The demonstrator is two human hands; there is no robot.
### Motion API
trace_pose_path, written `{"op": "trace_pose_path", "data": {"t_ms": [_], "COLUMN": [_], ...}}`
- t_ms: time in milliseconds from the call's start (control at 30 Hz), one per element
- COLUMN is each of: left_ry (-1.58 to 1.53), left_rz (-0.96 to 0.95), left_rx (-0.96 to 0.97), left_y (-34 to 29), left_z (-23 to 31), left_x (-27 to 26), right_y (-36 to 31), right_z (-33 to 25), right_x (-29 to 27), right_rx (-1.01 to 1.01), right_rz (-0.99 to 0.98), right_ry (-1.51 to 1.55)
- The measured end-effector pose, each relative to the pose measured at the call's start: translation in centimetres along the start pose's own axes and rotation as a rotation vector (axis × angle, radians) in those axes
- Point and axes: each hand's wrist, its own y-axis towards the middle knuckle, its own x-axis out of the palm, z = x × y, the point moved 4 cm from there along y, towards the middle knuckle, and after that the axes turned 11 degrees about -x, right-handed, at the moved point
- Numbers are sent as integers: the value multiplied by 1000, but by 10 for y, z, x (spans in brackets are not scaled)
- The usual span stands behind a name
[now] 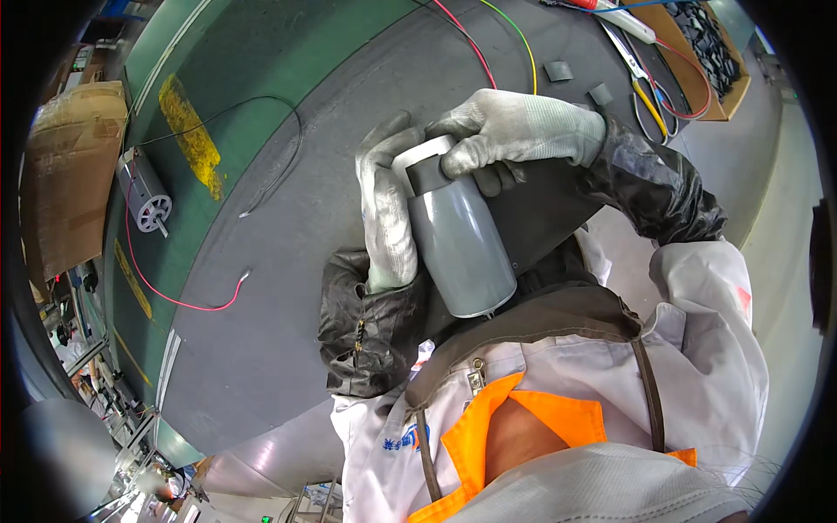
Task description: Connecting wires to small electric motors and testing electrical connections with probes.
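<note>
A grey cylindrical motor [462, 248] is held tilted close to my body, its small shaft end toward the apron. My left hand [388, 200], in a grey-white work glove, wraps around its left side and upper end. From the right, my gloved right hand [493, 131] grips that upper end, thumb pressed beside a dark square patch [427, 176] on the motor's side. A white band [417, 153] shows around the end above the patch. Red and yellow-green wires [534, 65] run away behind my right hand. Some fingertips of both hands are hidden.
Another motor [146, 196] with wires lies at left on the green belt [253, 78], near a cardboard box [74, 174]. Loose dark squares [558, 71], scissors [643, 83] and a red-and-white tool [623, 19] lie at far right by a box of black pieces [728, 87].
</note>
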Motion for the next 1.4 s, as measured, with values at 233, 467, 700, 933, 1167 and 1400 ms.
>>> {"op": "trace_pose_path", "data": {"t_ms": [233, 467, 700, 933, 1167, 1400], "left_ry": [-161, 254, 162, 274, 215, 230], "left_rz": [-38, -134, -159, -129, -98, -70], "left_rx": [-62, 97, 84, 93, 27, 152], "left_y": [-3, 6, 8, 8, 6, 9], "left_z": [-1, 16, 17, 14, 11, 12], "left_x": [2, 7, 8, 6, 4, 5], "right_y": [-3, -17, -16, -17, -13, -8], "right_z": [-8, 11, 13, 9, 4, -1], "right_x": [3, -9, -11, -8, -8, -5], "right_rx": [36, 9, -66, -96, -23, 22], "right_rz": [55, -74, -12, 37, 66, 104], "right_ry": [-113, 32, 2, -65, -124, -119]}}
